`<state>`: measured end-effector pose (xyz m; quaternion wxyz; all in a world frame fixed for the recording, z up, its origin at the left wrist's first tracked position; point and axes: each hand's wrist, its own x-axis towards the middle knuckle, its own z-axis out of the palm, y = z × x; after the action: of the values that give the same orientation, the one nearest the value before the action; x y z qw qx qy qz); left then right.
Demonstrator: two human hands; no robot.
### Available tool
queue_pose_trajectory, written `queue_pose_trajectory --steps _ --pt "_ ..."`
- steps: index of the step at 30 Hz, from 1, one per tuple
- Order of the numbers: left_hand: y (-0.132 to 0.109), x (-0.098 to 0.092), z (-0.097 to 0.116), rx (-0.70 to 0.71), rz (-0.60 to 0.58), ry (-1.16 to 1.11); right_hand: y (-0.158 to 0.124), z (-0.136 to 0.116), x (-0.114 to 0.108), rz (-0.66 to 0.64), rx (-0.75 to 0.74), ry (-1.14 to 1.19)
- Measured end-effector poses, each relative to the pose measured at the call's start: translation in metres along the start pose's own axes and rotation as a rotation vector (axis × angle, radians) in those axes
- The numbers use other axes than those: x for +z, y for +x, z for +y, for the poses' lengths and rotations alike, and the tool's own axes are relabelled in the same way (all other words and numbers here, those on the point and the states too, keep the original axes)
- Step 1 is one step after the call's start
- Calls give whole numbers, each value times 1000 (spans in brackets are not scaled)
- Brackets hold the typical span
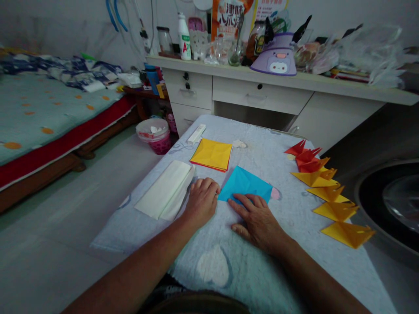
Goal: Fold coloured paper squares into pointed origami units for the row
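A blue paper [244, 183], folded with creases showing, lies flat on the cloth-covered table. At its left corner is my left hand [203, 197], fingers curled together, pinching the paper's tip. My right hand [257, 218] rests with spread fingers on the paper's lower edge, its thumb on the cloth. Behind the left hand sits a stack of square paper [212, 153], yellow on top with red beneath. Along the right side stand several folded paper pieces, red ones [306, 157] at the back and yellow ones [347, 233] nearer.
A white tissue pack [166, 189] lies left of my left hand. Behind the paper stack is a small white box [197, 134]. The cloth-covered table [144, 237] stands before a white desk [235, 72] crowded with bottles and bags. A pink bin [157, 139] is on the floor.
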<state>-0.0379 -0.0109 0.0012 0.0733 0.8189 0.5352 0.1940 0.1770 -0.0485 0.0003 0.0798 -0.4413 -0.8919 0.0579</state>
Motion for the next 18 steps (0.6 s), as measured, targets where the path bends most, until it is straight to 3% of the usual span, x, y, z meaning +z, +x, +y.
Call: queue_pose_trajectory --steps 5,7,12,18 --pt "-15 2 14 339 -44 52 0 -1 -1 9 2 8" --pt "-24 5 17 413 -73 80 1 -1 -1 4 8 13" --pt "-41 9 15 342 -133 174 1 -1 -1 -4 13 11" --pt "-45 2 18 247 -198 218 1 -1 0 4 6 4"
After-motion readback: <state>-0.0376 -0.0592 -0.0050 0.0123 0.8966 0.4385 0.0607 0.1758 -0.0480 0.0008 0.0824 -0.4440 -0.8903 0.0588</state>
